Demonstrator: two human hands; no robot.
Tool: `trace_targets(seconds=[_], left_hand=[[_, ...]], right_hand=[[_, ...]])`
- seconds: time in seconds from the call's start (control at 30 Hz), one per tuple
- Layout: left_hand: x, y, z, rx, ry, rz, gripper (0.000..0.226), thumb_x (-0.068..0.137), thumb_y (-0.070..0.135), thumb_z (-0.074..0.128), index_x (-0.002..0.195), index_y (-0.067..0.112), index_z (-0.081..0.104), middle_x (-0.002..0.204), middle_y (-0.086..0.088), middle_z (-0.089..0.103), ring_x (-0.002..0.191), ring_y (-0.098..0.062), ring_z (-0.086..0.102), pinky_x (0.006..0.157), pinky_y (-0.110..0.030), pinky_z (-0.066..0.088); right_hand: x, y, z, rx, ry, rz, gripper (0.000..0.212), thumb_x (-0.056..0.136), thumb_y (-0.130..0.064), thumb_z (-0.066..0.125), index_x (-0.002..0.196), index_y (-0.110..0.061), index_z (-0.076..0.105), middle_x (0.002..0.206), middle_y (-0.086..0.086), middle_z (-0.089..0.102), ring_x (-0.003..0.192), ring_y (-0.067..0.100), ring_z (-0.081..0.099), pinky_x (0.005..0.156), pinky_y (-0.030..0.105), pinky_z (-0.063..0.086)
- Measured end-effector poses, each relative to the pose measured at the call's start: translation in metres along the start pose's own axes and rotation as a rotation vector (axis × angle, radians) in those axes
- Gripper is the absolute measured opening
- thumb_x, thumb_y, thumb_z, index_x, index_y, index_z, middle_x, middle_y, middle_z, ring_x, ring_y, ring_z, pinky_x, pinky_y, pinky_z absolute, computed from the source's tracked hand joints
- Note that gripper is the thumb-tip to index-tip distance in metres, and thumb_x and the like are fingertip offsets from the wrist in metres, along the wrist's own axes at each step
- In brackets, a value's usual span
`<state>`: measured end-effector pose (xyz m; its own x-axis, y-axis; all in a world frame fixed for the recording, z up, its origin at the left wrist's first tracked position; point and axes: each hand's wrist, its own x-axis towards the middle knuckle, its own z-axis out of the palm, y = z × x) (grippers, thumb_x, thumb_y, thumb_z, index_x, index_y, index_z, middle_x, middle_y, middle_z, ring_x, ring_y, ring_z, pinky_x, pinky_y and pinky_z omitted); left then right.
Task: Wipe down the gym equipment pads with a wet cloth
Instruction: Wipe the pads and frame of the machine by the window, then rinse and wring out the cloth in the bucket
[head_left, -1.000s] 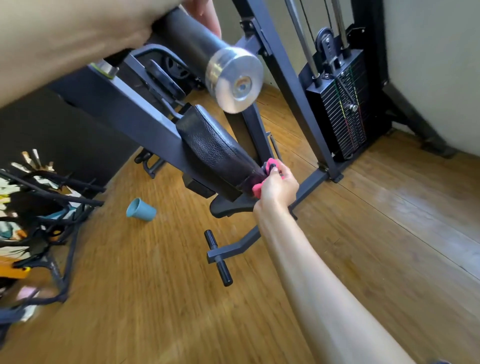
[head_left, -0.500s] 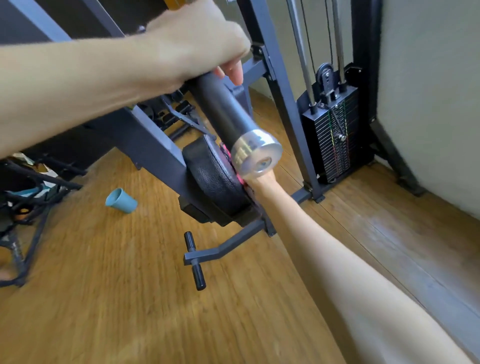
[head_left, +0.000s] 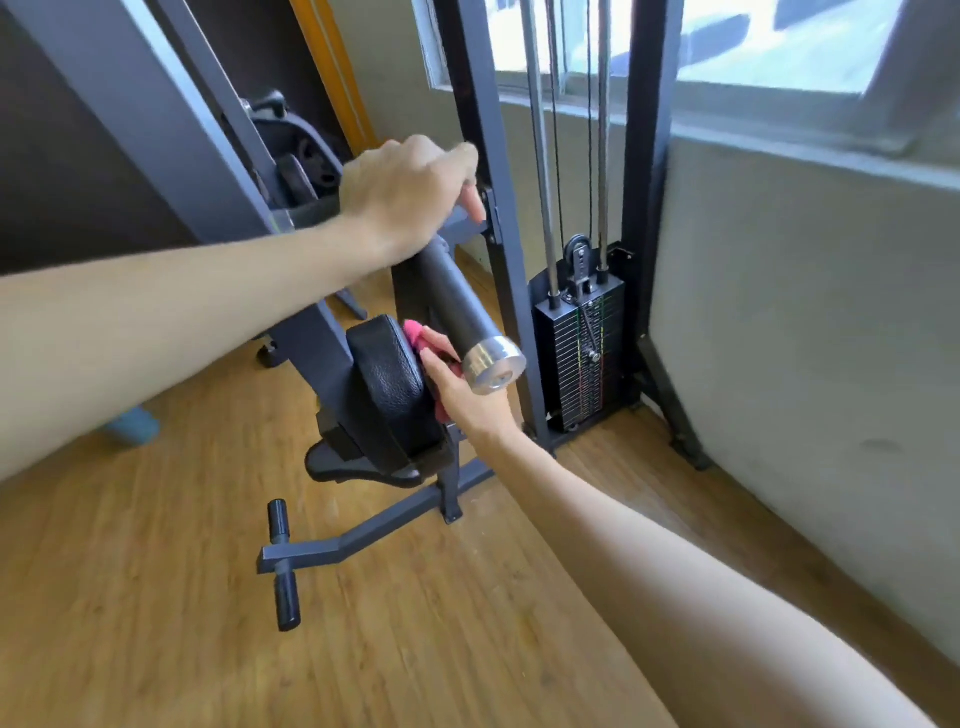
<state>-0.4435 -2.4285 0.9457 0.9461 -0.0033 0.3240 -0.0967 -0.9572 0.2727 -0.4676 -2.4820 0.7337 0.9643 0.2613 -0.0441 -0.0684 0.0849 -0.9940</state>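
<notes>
Wooden floor (head_left: 467, 623) ran under a dark steel machine set against a grey wall. The left hand (head_left: 408, 200) was clenched round the far end of a black bar (head_left: 457, 306), which slanted down toward the near right and ended in a silver cap (head_left: 493, 369). Just under that cap, the right hand (head_left: 462, 397) held the pink cloth (head_left: 414, 332) bunched against the right edge of the black pad (head_left: 387, 384). Its fingers were largely hidden behind the cap, so the firmness of that hold could not be read.

The main risk looked to be the bar. It hung directly over the wiping wrist, so a slackened left grip or a swing could bring the cap down on it. The cloth sat in a tight space beside the pad, near brackets, and might snag or slip out. Working only along that edge, the hand could leave the pad's broad face unwiped. A dripping cloth might leave slick patches on the wood. A teal cup (head_left: 132, 426) at the left, half hidden by the forearm, and the foot pegs (head_left: 283, 566) nearby could each catch a foot.
</notes>
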Motion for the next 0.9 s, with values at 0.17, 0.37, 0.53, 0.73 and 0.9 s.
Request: trace_targets(seconds=[0.17,0.37,0.53,0.73,0.9], left_hand=[[-0.071,-0.023,-0.017,-0.282,0.009,0.551,0.058,0.103,0.018,0.017,0.153,0.009,0.045,0.165,0.001,0.033,0.157,-0.007,0.016,0.129,-0.040,-0.003],[-0.241,-0.152,-0.024,-0.064,0.250,0.591,0.056,0.081,0.026,0.040,0.132,0.008,0.054,0.143,-0.018,0.050,0.129,-0.034,0.049,0.107,-0.051,0.034],[-0.308,-0.293,-0.049,0.411,-0.087,0.388,0.066,0.087,0.040,0.045,0.142,0.004,0.049,0.152,-0.021,0.047,0.138,-0.037,0.046,0.114,-0.046,0.024],[-0.325,-0.407,-0.090,0.722,-0.311,0.099,0.085,0.096,0.069,-0.011,0.165,0.021,0.000,0.173,-0.003,-0.003,0.159,-0.022,-0.012,0.128,-0.045,-0.009],[-0.337,-0.472,-0.113,0.695,-0.280,-0.128,0.094,0.088,0.076,-0.021,0.165,0.026,-0.003,0.173,0.001,-0.005,0.159,-0.020,-0.013,0.128,-0.047,-0.009]], right_hand=[[-0.067,0.002,-0.010,-0.350,0.125,-0.564,0.044,0.101,-0.017,0.059,0.143,-0.027,0.059,0.131,-0.008,0.065,0.123,0.006,0.058,0.105,0.024,0.046],[-0.132,0.008,0.032,-0.887,-0.079,-1.145,0.065,0.097,0.000,0.065,0.154,-0.022,0.043,0.145,0.004,0.056,0.096,0.026,0.054,0.086,0.037,0.053],[-0.141,0.000,0.154,-0.925,-0.095,-1.121,0.042,0.102,-0.018,0.062,0.144,-0.012,0.058,0.139,0.010,0.062,0.095,0.030,0.058,0.088,0.041,0.055],[-0.129,-0.017,0.292,-0.749,-0.137,-0.663,0.050,0.103,-0.005,0.052,0.151,-0.017,0.050,0.148,0.011,0.055,0.130,0.026,0.054,0.105,0.019,0.041],[-0.097,-0.019,0.370,-0.894,-0.132,-0.719,0.051,0.099,0.002,0.055,0.148,-0.009,0.052,0.135,0.019,0.063,0.121,0.037,0.059,0.093,0.043,0.054]])
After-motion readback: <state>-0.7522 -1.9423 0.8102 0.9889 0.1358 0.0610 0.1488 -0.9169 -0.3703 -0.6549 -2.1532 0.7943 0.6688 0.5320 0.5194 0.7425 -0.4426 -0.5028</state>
